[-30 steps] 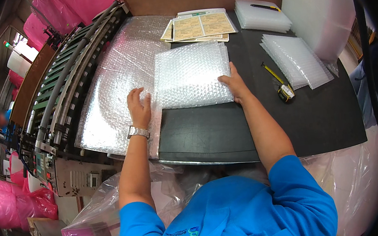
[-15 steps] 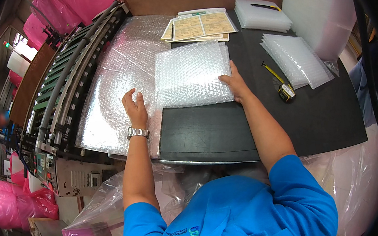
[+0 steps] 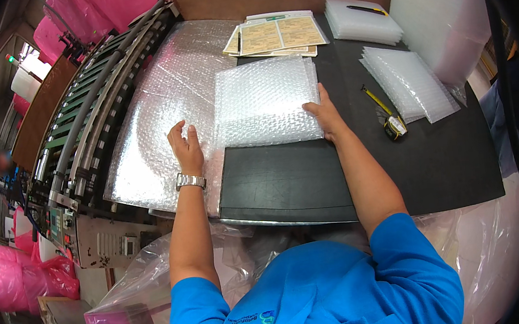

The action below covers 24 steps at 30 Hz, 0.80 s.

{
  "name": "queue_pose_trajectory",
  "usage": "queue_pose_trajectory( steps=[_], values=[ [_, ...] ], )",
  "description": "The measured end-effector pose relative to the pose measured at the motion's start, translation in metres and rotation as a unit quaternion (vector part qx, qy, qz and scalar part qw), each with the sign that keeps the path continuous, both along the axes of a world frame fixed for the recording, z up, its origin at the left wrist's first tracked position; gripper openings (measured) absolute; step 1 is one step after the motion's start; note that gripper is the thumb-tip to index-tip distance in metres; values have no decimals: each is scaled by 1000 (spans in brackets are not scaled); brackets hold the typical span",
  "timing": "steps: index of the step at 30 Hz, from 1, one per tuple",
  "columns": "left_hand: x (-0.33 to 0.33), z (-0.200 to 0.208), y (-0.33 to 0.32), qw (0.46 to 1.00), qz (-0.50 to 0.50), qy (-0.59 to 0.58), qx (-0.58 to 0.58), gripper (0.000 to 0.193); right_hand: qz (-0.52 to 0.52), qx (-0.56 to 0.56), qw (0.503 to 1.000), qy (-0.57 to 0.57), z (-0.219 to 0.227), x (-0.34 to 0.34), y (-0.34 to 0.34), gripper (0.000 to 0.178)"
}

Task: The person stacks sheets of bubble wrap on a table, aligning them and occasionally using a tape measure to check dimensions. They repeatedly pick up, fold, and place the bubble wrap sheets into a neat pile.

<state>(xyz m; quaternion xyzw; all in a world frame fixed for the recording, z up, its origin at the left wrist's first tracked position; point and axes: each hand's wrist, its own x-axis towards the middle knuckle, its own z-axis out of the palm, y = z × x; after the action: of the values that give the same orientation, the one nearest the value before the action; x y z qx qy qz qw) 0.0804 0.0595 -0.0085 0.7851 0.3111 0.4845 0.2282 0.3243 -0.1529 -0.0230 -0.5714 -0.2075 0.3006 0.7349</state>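
Observation:
A small stack of clear bubble wrap bags point(image 3: 266, 102) lies flat on the black tabletop, its left side overlapping a large silvery bubble wrap sheet point(image 3: 154, 109). My right hand point(image 3: 328, 118) rests against the stack's right edge. Its thumb reaches over the top bag, and the forefinger stretches along the edge; the other fingers are partly hidden. To the left, my left hand point(image 3: 187, 149) is held over the large sheet, apart from the stack. Its fingers curve loosely with the thumb spread away, and nothing is in it. A metal watch circles that wrist.
Right of the stack lie a yellow tape measure point(image 3: 395, 126), partly pulled out, and more bubble wrap bags point(image 3: 411, 82). Another pile point(image 3: 364, 24) carries a cutter knife point(image 3: 367, 10). Printed papers point(image 3: 278, 35) sit at the back. A roller machine point(image 3: 89, 109) borders the left side.

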Motion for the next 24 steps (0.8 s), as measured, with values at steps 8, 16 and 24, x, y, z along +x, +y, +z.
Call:
queue_pose_trajectory(
  steps=[8, 16, 24],
  values=[
    [-2, -2, 3, 1000, -6, -14, -4, 37, 6, 11, 1000, 4, 1, -1, 1, 86],
    [0, 19, 10, 949, 128, 38, 286, 59, 5, -8, 1000, 4, 4, 0, -1, 84],
    [21, 14, 22, 857, 31, 504, 103, 64, 18, 10, 1000, 4, -2, 3, 2, 82]
  ],
)
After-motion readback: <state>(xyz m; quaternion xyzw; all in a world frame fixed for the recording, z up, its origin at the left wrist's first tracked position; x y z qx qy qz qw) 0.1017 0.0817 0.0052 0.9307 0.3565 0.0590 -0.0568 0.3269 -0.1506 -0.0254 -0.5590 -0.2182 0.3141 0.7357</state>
